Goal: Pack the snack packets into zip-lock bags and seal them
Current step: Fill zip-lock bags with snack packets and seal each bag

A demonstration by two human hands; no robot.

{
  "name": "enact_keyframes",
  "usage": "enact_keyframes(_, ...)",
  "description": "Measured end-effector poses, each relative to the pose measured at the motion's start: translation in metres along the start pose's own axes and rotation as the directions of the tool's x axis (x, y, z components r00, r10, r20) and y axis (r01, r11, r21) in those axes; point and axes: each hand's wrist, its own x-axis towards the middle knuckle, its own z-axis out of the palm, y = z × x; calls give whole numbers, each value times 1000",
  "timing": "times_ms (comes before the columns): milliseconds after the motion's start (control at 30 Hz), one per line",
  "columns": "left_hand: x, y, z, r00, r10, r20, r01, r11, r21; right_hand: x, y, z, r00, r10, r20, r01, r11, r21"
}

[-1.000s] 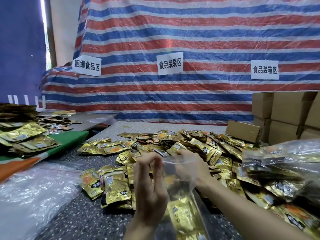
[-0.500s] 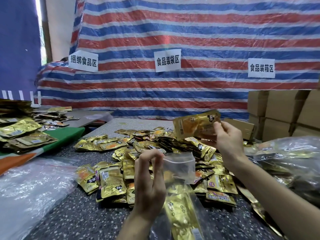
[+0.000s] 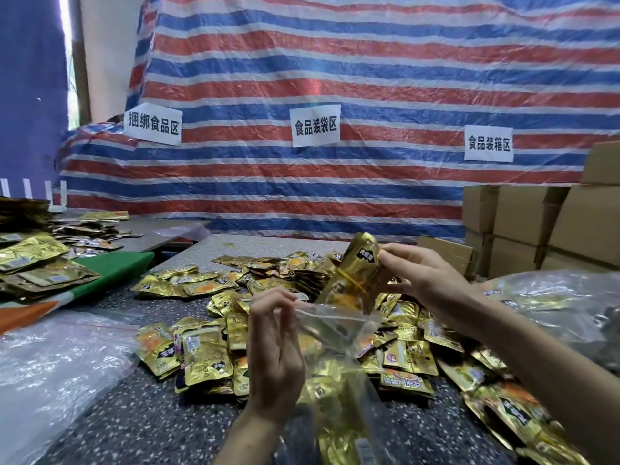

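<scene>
Tarp [image 3: 369, 78] bkgd; hands [image 3: 275, 357] [image 3: 426, 280] grip packet [image 3: 355, 276], bag [image 3: 335, 327].

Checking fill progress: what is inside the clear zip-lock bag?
Gold packets sit low in the zip-lock bag, held by the left hand. Glare and the frame edge hide their count.

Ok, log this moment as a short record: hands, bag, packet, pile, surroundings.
left hand: pinches the bag at its mouth, holding it open
right hand: grips a gold packet near its top
packet: tilted, lower end at the bag's mouth, not fully in
bag: clear, unsealed, gold packets inside
pile: loose packets on the speckled table
boxes: cardboard, stacked far right
backdrop: striped tarp with paper signs
</scene>
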Motion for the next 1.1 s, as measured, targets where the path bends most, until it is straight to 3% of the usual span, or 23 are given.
enact_keyframes(100, 0, 2, 1, 1000, -15, 10, 15, 1000, -8, -1, -6, 3, 974, 81, 212, -54, 990, -133)
enact_keyframes(200, -1, 4, 2, 1000, -29, 13, 29, 1000, -7, -5, -4, 11, 889, 199, 412, -92, 960, -265)
enact_keyframes(467, 1, 5, 1, 996, -75, -50, 74, 997, -26, -10, -5, 2, 789, 283, 545, -164, 952, -258)
enact_keyframes(533, 2, 6, 1, 996, -77, -50, 75, 996, -38, -12, -7, -3, 797, 266, 542, -113, 948, -299)
enact_keyframes(733, 6, 9, -1, 976, -218, -18, 215, 972, -89, -15, -23, -22, 944, 96, 315, 2, 955, -297)
enact_keyframes(900, 11, 13, -1, 953, -284, 106, 291, 954, -66, -26, -35, -43, 947, 86, 311, 36, 930, -366)
enact_keyframes(1100, 29, 28, 4, 961, -243, 134, 261, 955, -141, -40, -41, -64, 976, 23, 214, 35, 964, -265)
